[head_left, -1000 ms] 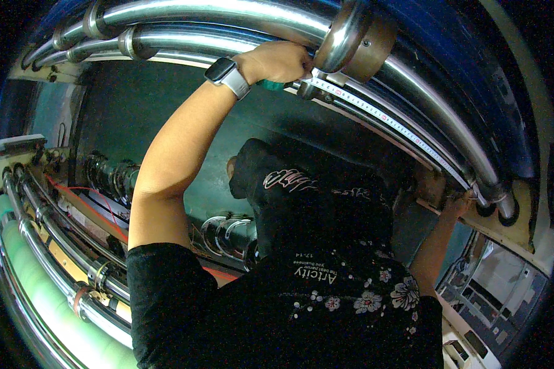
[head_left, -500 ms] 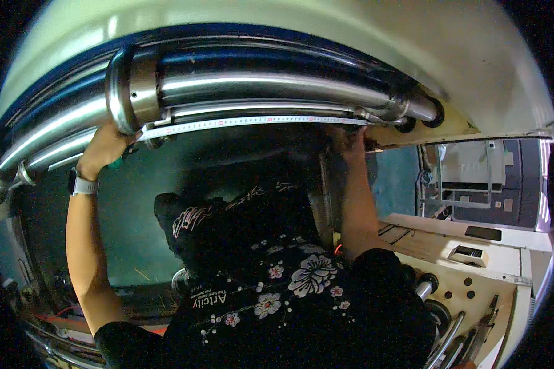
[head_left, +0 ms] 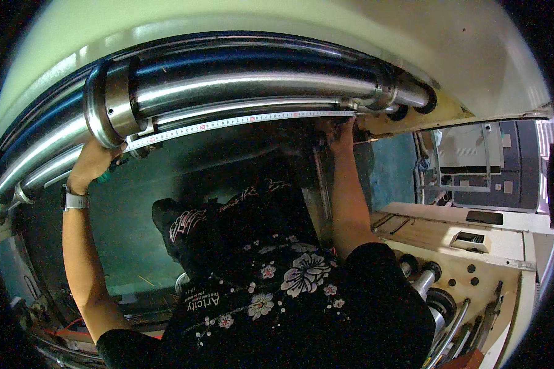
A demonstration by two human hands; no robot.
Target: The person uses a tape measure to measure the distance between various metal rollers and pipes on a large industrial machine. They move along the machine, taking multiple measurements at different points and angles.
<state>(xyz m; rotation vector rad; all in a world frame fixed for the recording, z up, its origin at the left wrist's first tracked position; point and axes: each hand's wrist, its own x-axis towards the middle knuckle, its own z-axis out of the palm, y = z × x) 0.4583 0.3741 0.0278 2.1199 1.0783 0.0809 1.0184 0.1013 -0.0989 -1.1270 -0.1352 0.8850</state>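
A white measuring tape (head_left: 228, 121) is stretched taut along the underside of a shiny metal roller (head_left: 246, 89). At its left end my left hand (head_left: 95, 161) is closed on it, close under the thick metal collar (head_left: 98, 101) around the roller. Something green (head_left: 103, 177) shows below that palm; whether it is the tape's case I cannot tell. My right hand (head_left: 340, 132) grips the tape's other end beside the roller's right end. Its fingers are in shadow and partly hidden. A watch with a pale strap (head_left: 76, 200) is on my left wrist.
A thinner metal rod (head_left: 252, 107) runs just above the tape. Cream machine panels lie overhead (head_left: 468, 67) and at right (head_left: 425, 232). Several rollers and rods (head_left: 440, 304) stick out at lower right. A dark green surface (head_left: 123, 246) lies below my arms.
The machine and both hands sit slightly further left in the picture. The tape stays stretched between my hands, and its marked face now shows more clearly.
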